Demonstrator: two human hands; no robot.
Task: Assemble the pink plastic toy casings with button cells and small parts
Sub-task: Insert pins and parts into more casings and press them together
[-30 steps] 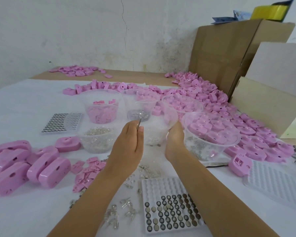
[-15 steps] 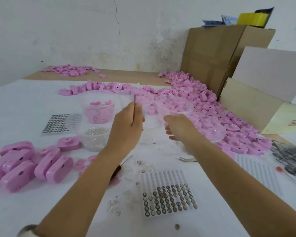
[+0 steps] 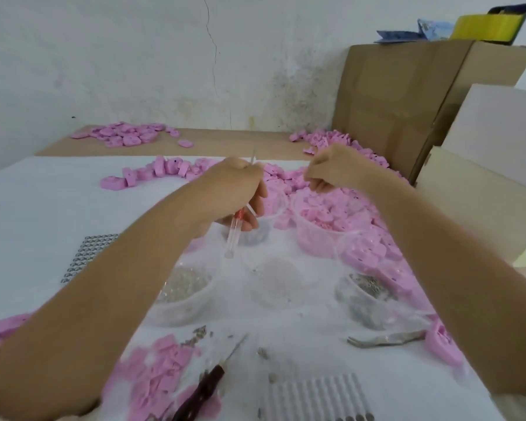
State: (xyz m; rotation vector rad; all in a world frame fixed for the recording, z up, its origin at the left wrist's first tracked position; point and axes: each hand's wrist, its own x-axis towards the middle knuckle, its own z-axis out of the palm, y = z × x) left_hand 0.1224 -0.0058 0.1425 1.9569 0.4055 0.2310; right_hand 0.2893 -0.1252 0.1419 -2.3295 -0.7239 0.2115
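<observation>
— Below the right hand (image 3: 331,173), what lies?
— A tub (image 3: 312,243) of pink casings (image 3: 328,214), just under its fingers and slightly toward the person. This hand is nearer to it than the left hand (image 3: 234,192).
— And the fingers?
— Left fingers grip a screwdriver (image 3: 233,235), long axis nearly upright, tip above them, clear handle below. Right fingers are curled and blurred; if they pinch something, I cannot tell.

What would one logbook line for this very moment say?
left hand: grips clear-handled screwdriver, tip up | right hand: curled above pink casings, hold unclear | image: motion-blurred
</observation>
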